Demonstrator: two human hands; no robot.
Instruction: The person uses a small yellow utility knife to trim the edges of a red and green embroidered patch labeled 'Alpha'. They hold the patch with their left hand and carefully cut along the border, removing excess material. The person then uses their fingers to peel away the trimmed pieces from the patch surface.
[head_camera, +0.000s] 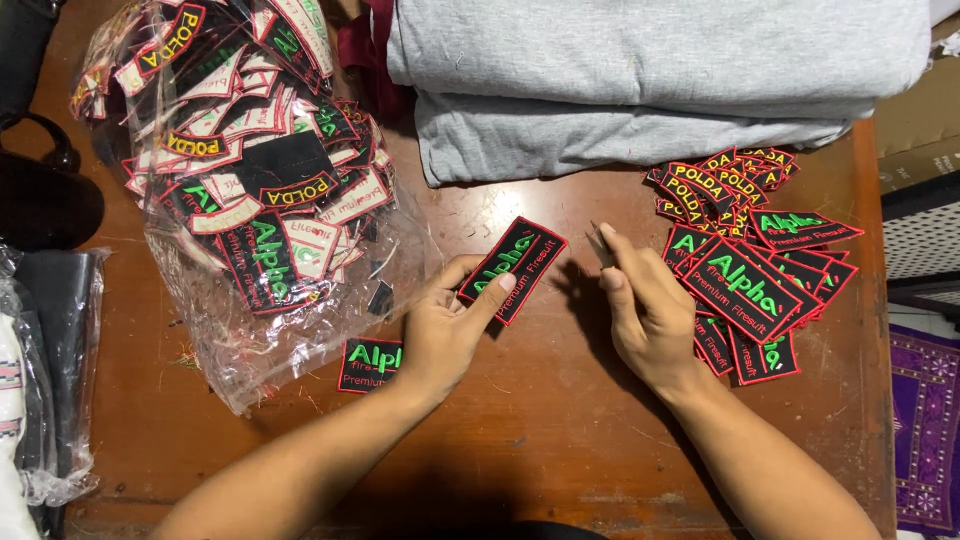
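1. The left hand reaches in from seven o'clock over the brown wooden surface, palm down, its grip pinching a black rectangular embroidered patch with red border and green lettering at centre.
2. The right hand comes from five o'clock, fingers curled, grip grasping a small thin metal tool.
3. A pile of matching patches lies at three o'clock; a clear plastic bag of patches at ten.

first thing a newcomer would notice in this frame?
Probably the black embroidered patch with red border and green lettering, pinched in the left hand at centre over the wooden table. Next, the right hand beside it gripping a small thin tool, too hidden to identify. Then the masses of similar patches: a clear plastic bag full of them upper left, and a loose pile at right, below folded grey fabric.
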